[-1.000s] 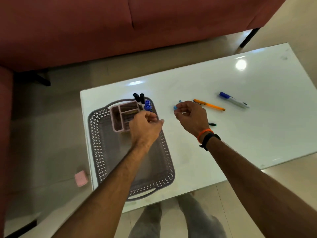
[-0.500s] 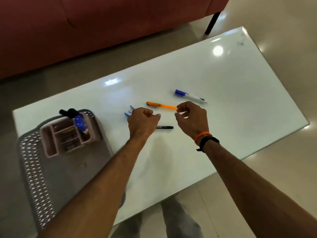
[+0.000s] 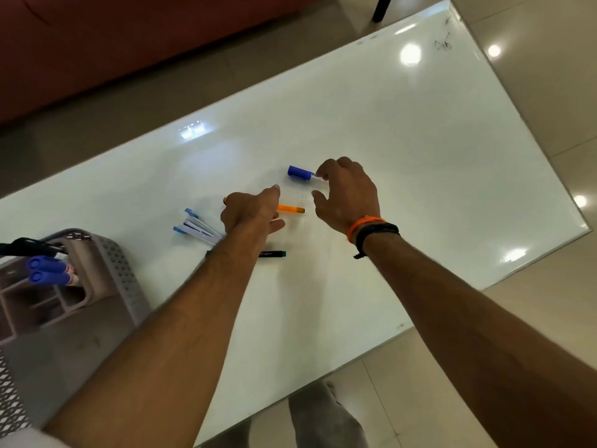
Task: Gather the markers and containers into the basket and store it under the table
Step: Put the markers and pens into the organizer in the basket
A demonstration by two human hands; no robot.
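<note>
- Right hand (image 3: 347,195): reaches over the white tabletop (image 3: 420,156); its fingers (image 3: 323,171) are spread and curved, the tips touching the barrel of the blue-capped marker (image 3: 300,173) at 12 o'clock in the cluster of pens. The grip is not yet closed, so it holds nothing; the span appears set for a pinch.
- Left hand (image 3: 250,210): lies over the orange pen (image 3: 290,208), whose free end projects toward 3 o'clock. Its fingers are loosely extended; whether they grip the hidden part of the pen cannot be told.
- Light-blue-capped pens (image 3: 197,227): lie side by side at 9 o'clock from the left hand, partly under the forearm.
- Dark pen (image 3: 273,254): lies at 6 o'clock from the left hand, untouched.
- Basket (image 3: 119,276): sits at the far 9 o'clock edge of view, holding the pink organiser (image 3: 48,305), in which blue-capped markers (image 3: 47,270) and a black marker (image 3: 26,247) already stand. Its place near the loose pens probably keeps each transfer short.
- Judged progress: several pens remain outside the basket; storage under the table is not yet done.
</note>
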